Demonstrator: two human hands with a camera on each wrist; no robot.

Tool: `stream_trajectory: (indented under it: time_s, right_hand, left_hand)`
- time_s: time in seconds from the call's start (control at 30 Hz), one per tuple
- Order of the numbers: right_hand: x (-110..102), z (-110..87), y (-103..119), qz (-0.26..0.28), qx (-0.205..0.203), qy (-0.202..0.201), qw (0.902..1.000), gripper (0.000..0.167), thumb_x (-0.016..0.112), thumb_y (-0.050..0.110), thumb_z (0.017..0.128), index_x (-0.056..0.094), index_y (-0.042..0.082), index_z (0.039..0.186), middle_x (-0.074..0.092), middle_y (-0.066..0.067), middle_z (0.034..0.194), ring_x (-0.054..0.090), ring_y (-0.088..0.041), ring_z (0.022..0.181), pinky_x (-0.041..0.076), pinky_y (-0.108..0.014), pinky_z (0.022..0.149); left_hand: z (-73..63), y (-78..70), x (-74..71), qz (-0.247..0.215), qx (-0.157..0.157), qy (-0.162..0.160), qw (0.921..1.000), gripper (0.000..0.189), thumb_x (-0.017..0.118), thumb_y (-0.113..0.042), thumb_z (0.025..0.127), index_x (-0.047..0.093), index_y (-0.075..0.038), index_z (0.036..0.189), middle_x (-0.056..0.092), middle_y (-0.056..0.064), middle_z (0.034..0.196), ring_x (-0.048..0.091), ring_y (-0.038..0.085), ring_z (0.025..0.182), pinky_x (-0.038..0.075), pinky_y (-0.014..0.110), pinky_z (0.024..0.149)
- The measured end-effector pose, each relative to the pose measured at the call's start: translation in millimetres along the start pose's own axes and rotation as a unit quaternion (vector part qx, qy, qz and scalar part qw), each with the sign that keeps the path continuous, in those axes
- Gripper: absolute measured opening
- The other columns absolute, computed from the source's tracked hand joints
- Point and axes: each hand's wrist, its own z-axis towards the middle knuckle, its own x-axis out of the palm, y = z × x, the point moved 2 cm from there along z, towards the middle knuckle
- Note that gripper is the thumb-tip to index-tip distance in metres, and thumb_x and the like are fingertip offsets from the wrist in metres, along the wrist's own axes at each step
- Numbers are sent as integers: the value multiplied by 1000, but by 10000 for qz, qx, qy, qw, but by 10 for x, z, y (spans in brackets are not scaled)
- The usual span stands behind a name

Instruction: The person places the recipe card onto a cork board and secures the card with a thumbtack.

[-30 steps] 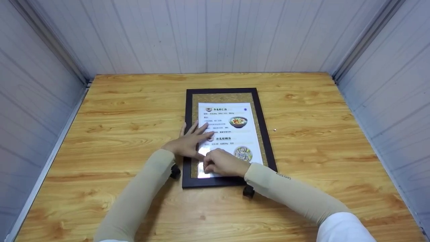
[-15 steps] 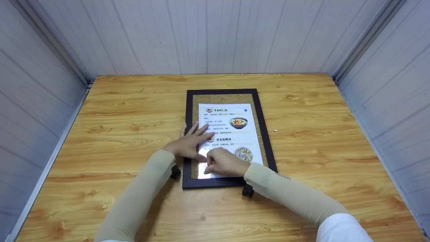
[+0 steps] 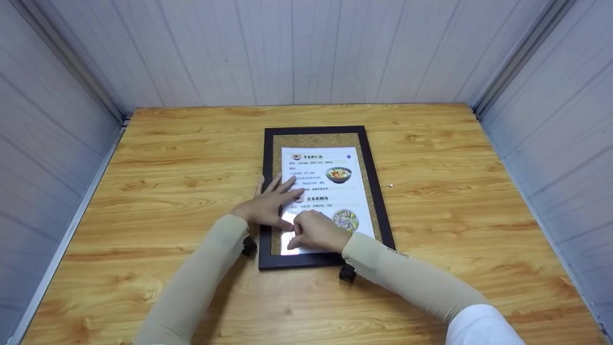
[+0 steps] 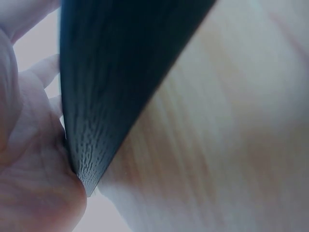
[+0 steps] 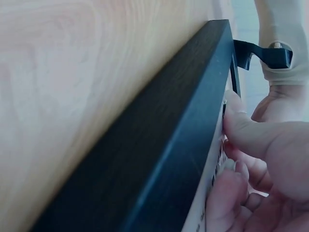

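Observation:
A printed recipe sheet (image 3: pixel 335 191) with food pictures lies on a dark-framed cork board (image 3: pixel 316 139). My left hand (image 3: pixel 268 207) is spread flat over the board's left frame and the sheet's left edge. My right hand (image 3: pixel 321 231) is curled near the lower left corner of the sheet, its thumb pressing down there. In the right wrist view that thumb (image 5: pixel 236 121) bears on the sheet beside the frame (image 5: pixel 183 125), the other fingers bent under the palm; anything beneath the thumb tip is hidden. A small round blue tack (image 3: pixel 348 156) sits at the sheet's upper right.
A tiny shiny piece (image 3: pixel 391 185) lies on the wooden table (image 3: pixel 455 191) just right of the board. Pale panelled walls (image 3: pixel 311 52) close in the back and both sides.
My right hand and forearm have shifted very slightly, the thumb staying at the sheet's lower left corner. My left hand keeps its place on the board.

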Motion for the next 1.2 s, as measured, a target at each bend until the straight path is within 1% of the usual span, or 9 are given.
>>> stream_trajectory:
  time_s: [0.1,0.2,0.33,0.57,0.67,0.77,0.83,1.03,1.2]
  right_hand:
    - [22,-10,10,-44,124,6,9999,39,87,38,73,58,15,59,52,9,55,50,-11,55,44,-28,56]
    - [39,-18,6,-265,192,-75,9994,42,86,43,72,56,16,59,51,9,55,50,-11,57,44,-29,56]
    - [49,-9,-14,-504,72,-152,9986,42,84,47,71,58,17,60,51,10,57,50,-11,59,45,-31,59]
    - [22,2,-47,-366,-167,163,9991,40,84,45,76,57,20,60,52,12,55,50,-9,56,45,-28,62]
    - [0,-4,-47,-283,-196,273,9990,39,84,43,76,58,20,60,53,11,55,51,-9,56,45,-28,62]
    - [-22,-17,-48,-276,-171,297,9990,38,84,42,76,58,19,61,54,11,57,52,-9,57,46,-28,63]
    - [-25,-28,-49,-285,-92,239,9993,38,85,41,75,59,19,61,55,10,57,52,-10,57,46,-28,62]
    - [32,-55,-37,-315,278,-180,9990,42,87,45,72,56,18,61,53,10,57,50,-10,56,45,-28,58]
    - [76,-76,0,-361,386,-332,9980,43,85,45,73,54,17,61,49,10,57,49,-11,56,43,-30,55]
  left_hand:
    - [-3,3,6,-13,-49,18,10000,106,69,-69,77,21,-24,160,-3,8,165,-19,36,147,-23,60,108]
    - [2,3,15,-67,-36,4,10000,105,70,-67,77,22,-23,160,-3,8,165,-19,37,147,-23,61,107]
    - [-5,-4,6,-126,-12,-3,9999,104,72,-64,78,22,-22,160,-3,9,165,-19,38,147,-22,62,107]
    - [-1,3,14,-135,-31,25,9999,106,70,-68,77,22,-22,160,-3,8,165,-19,37,147,-22,62,107]
    - [-4,-11,10,-100,-50,14,9999,108,70,-70,76,22,-23,160,-3,8,165,-19,37,147,-22,62,108]
    - [10,-31,9,-15,-29,-26,10000,110,70,-73,74,22,-22,160,-2,9,165,-19,37,147,-21,62,108]
    - [20,-45,10,29,-4,-36,10000,110,70,-73,74,22,-22,160,-2,9,166,-19,37,147,-21,63,108]
    - [16,-42,17,110,4,-13,9999,110,70,-72,74,21,-23,160,-3,9,165,-19,38,147,-21,63,107]
    - [-5,-27,23,150,-27,-38,9999,111,70,-72,74,21,-23,160,-2,9,166,-18,38,147,-20,64,107]
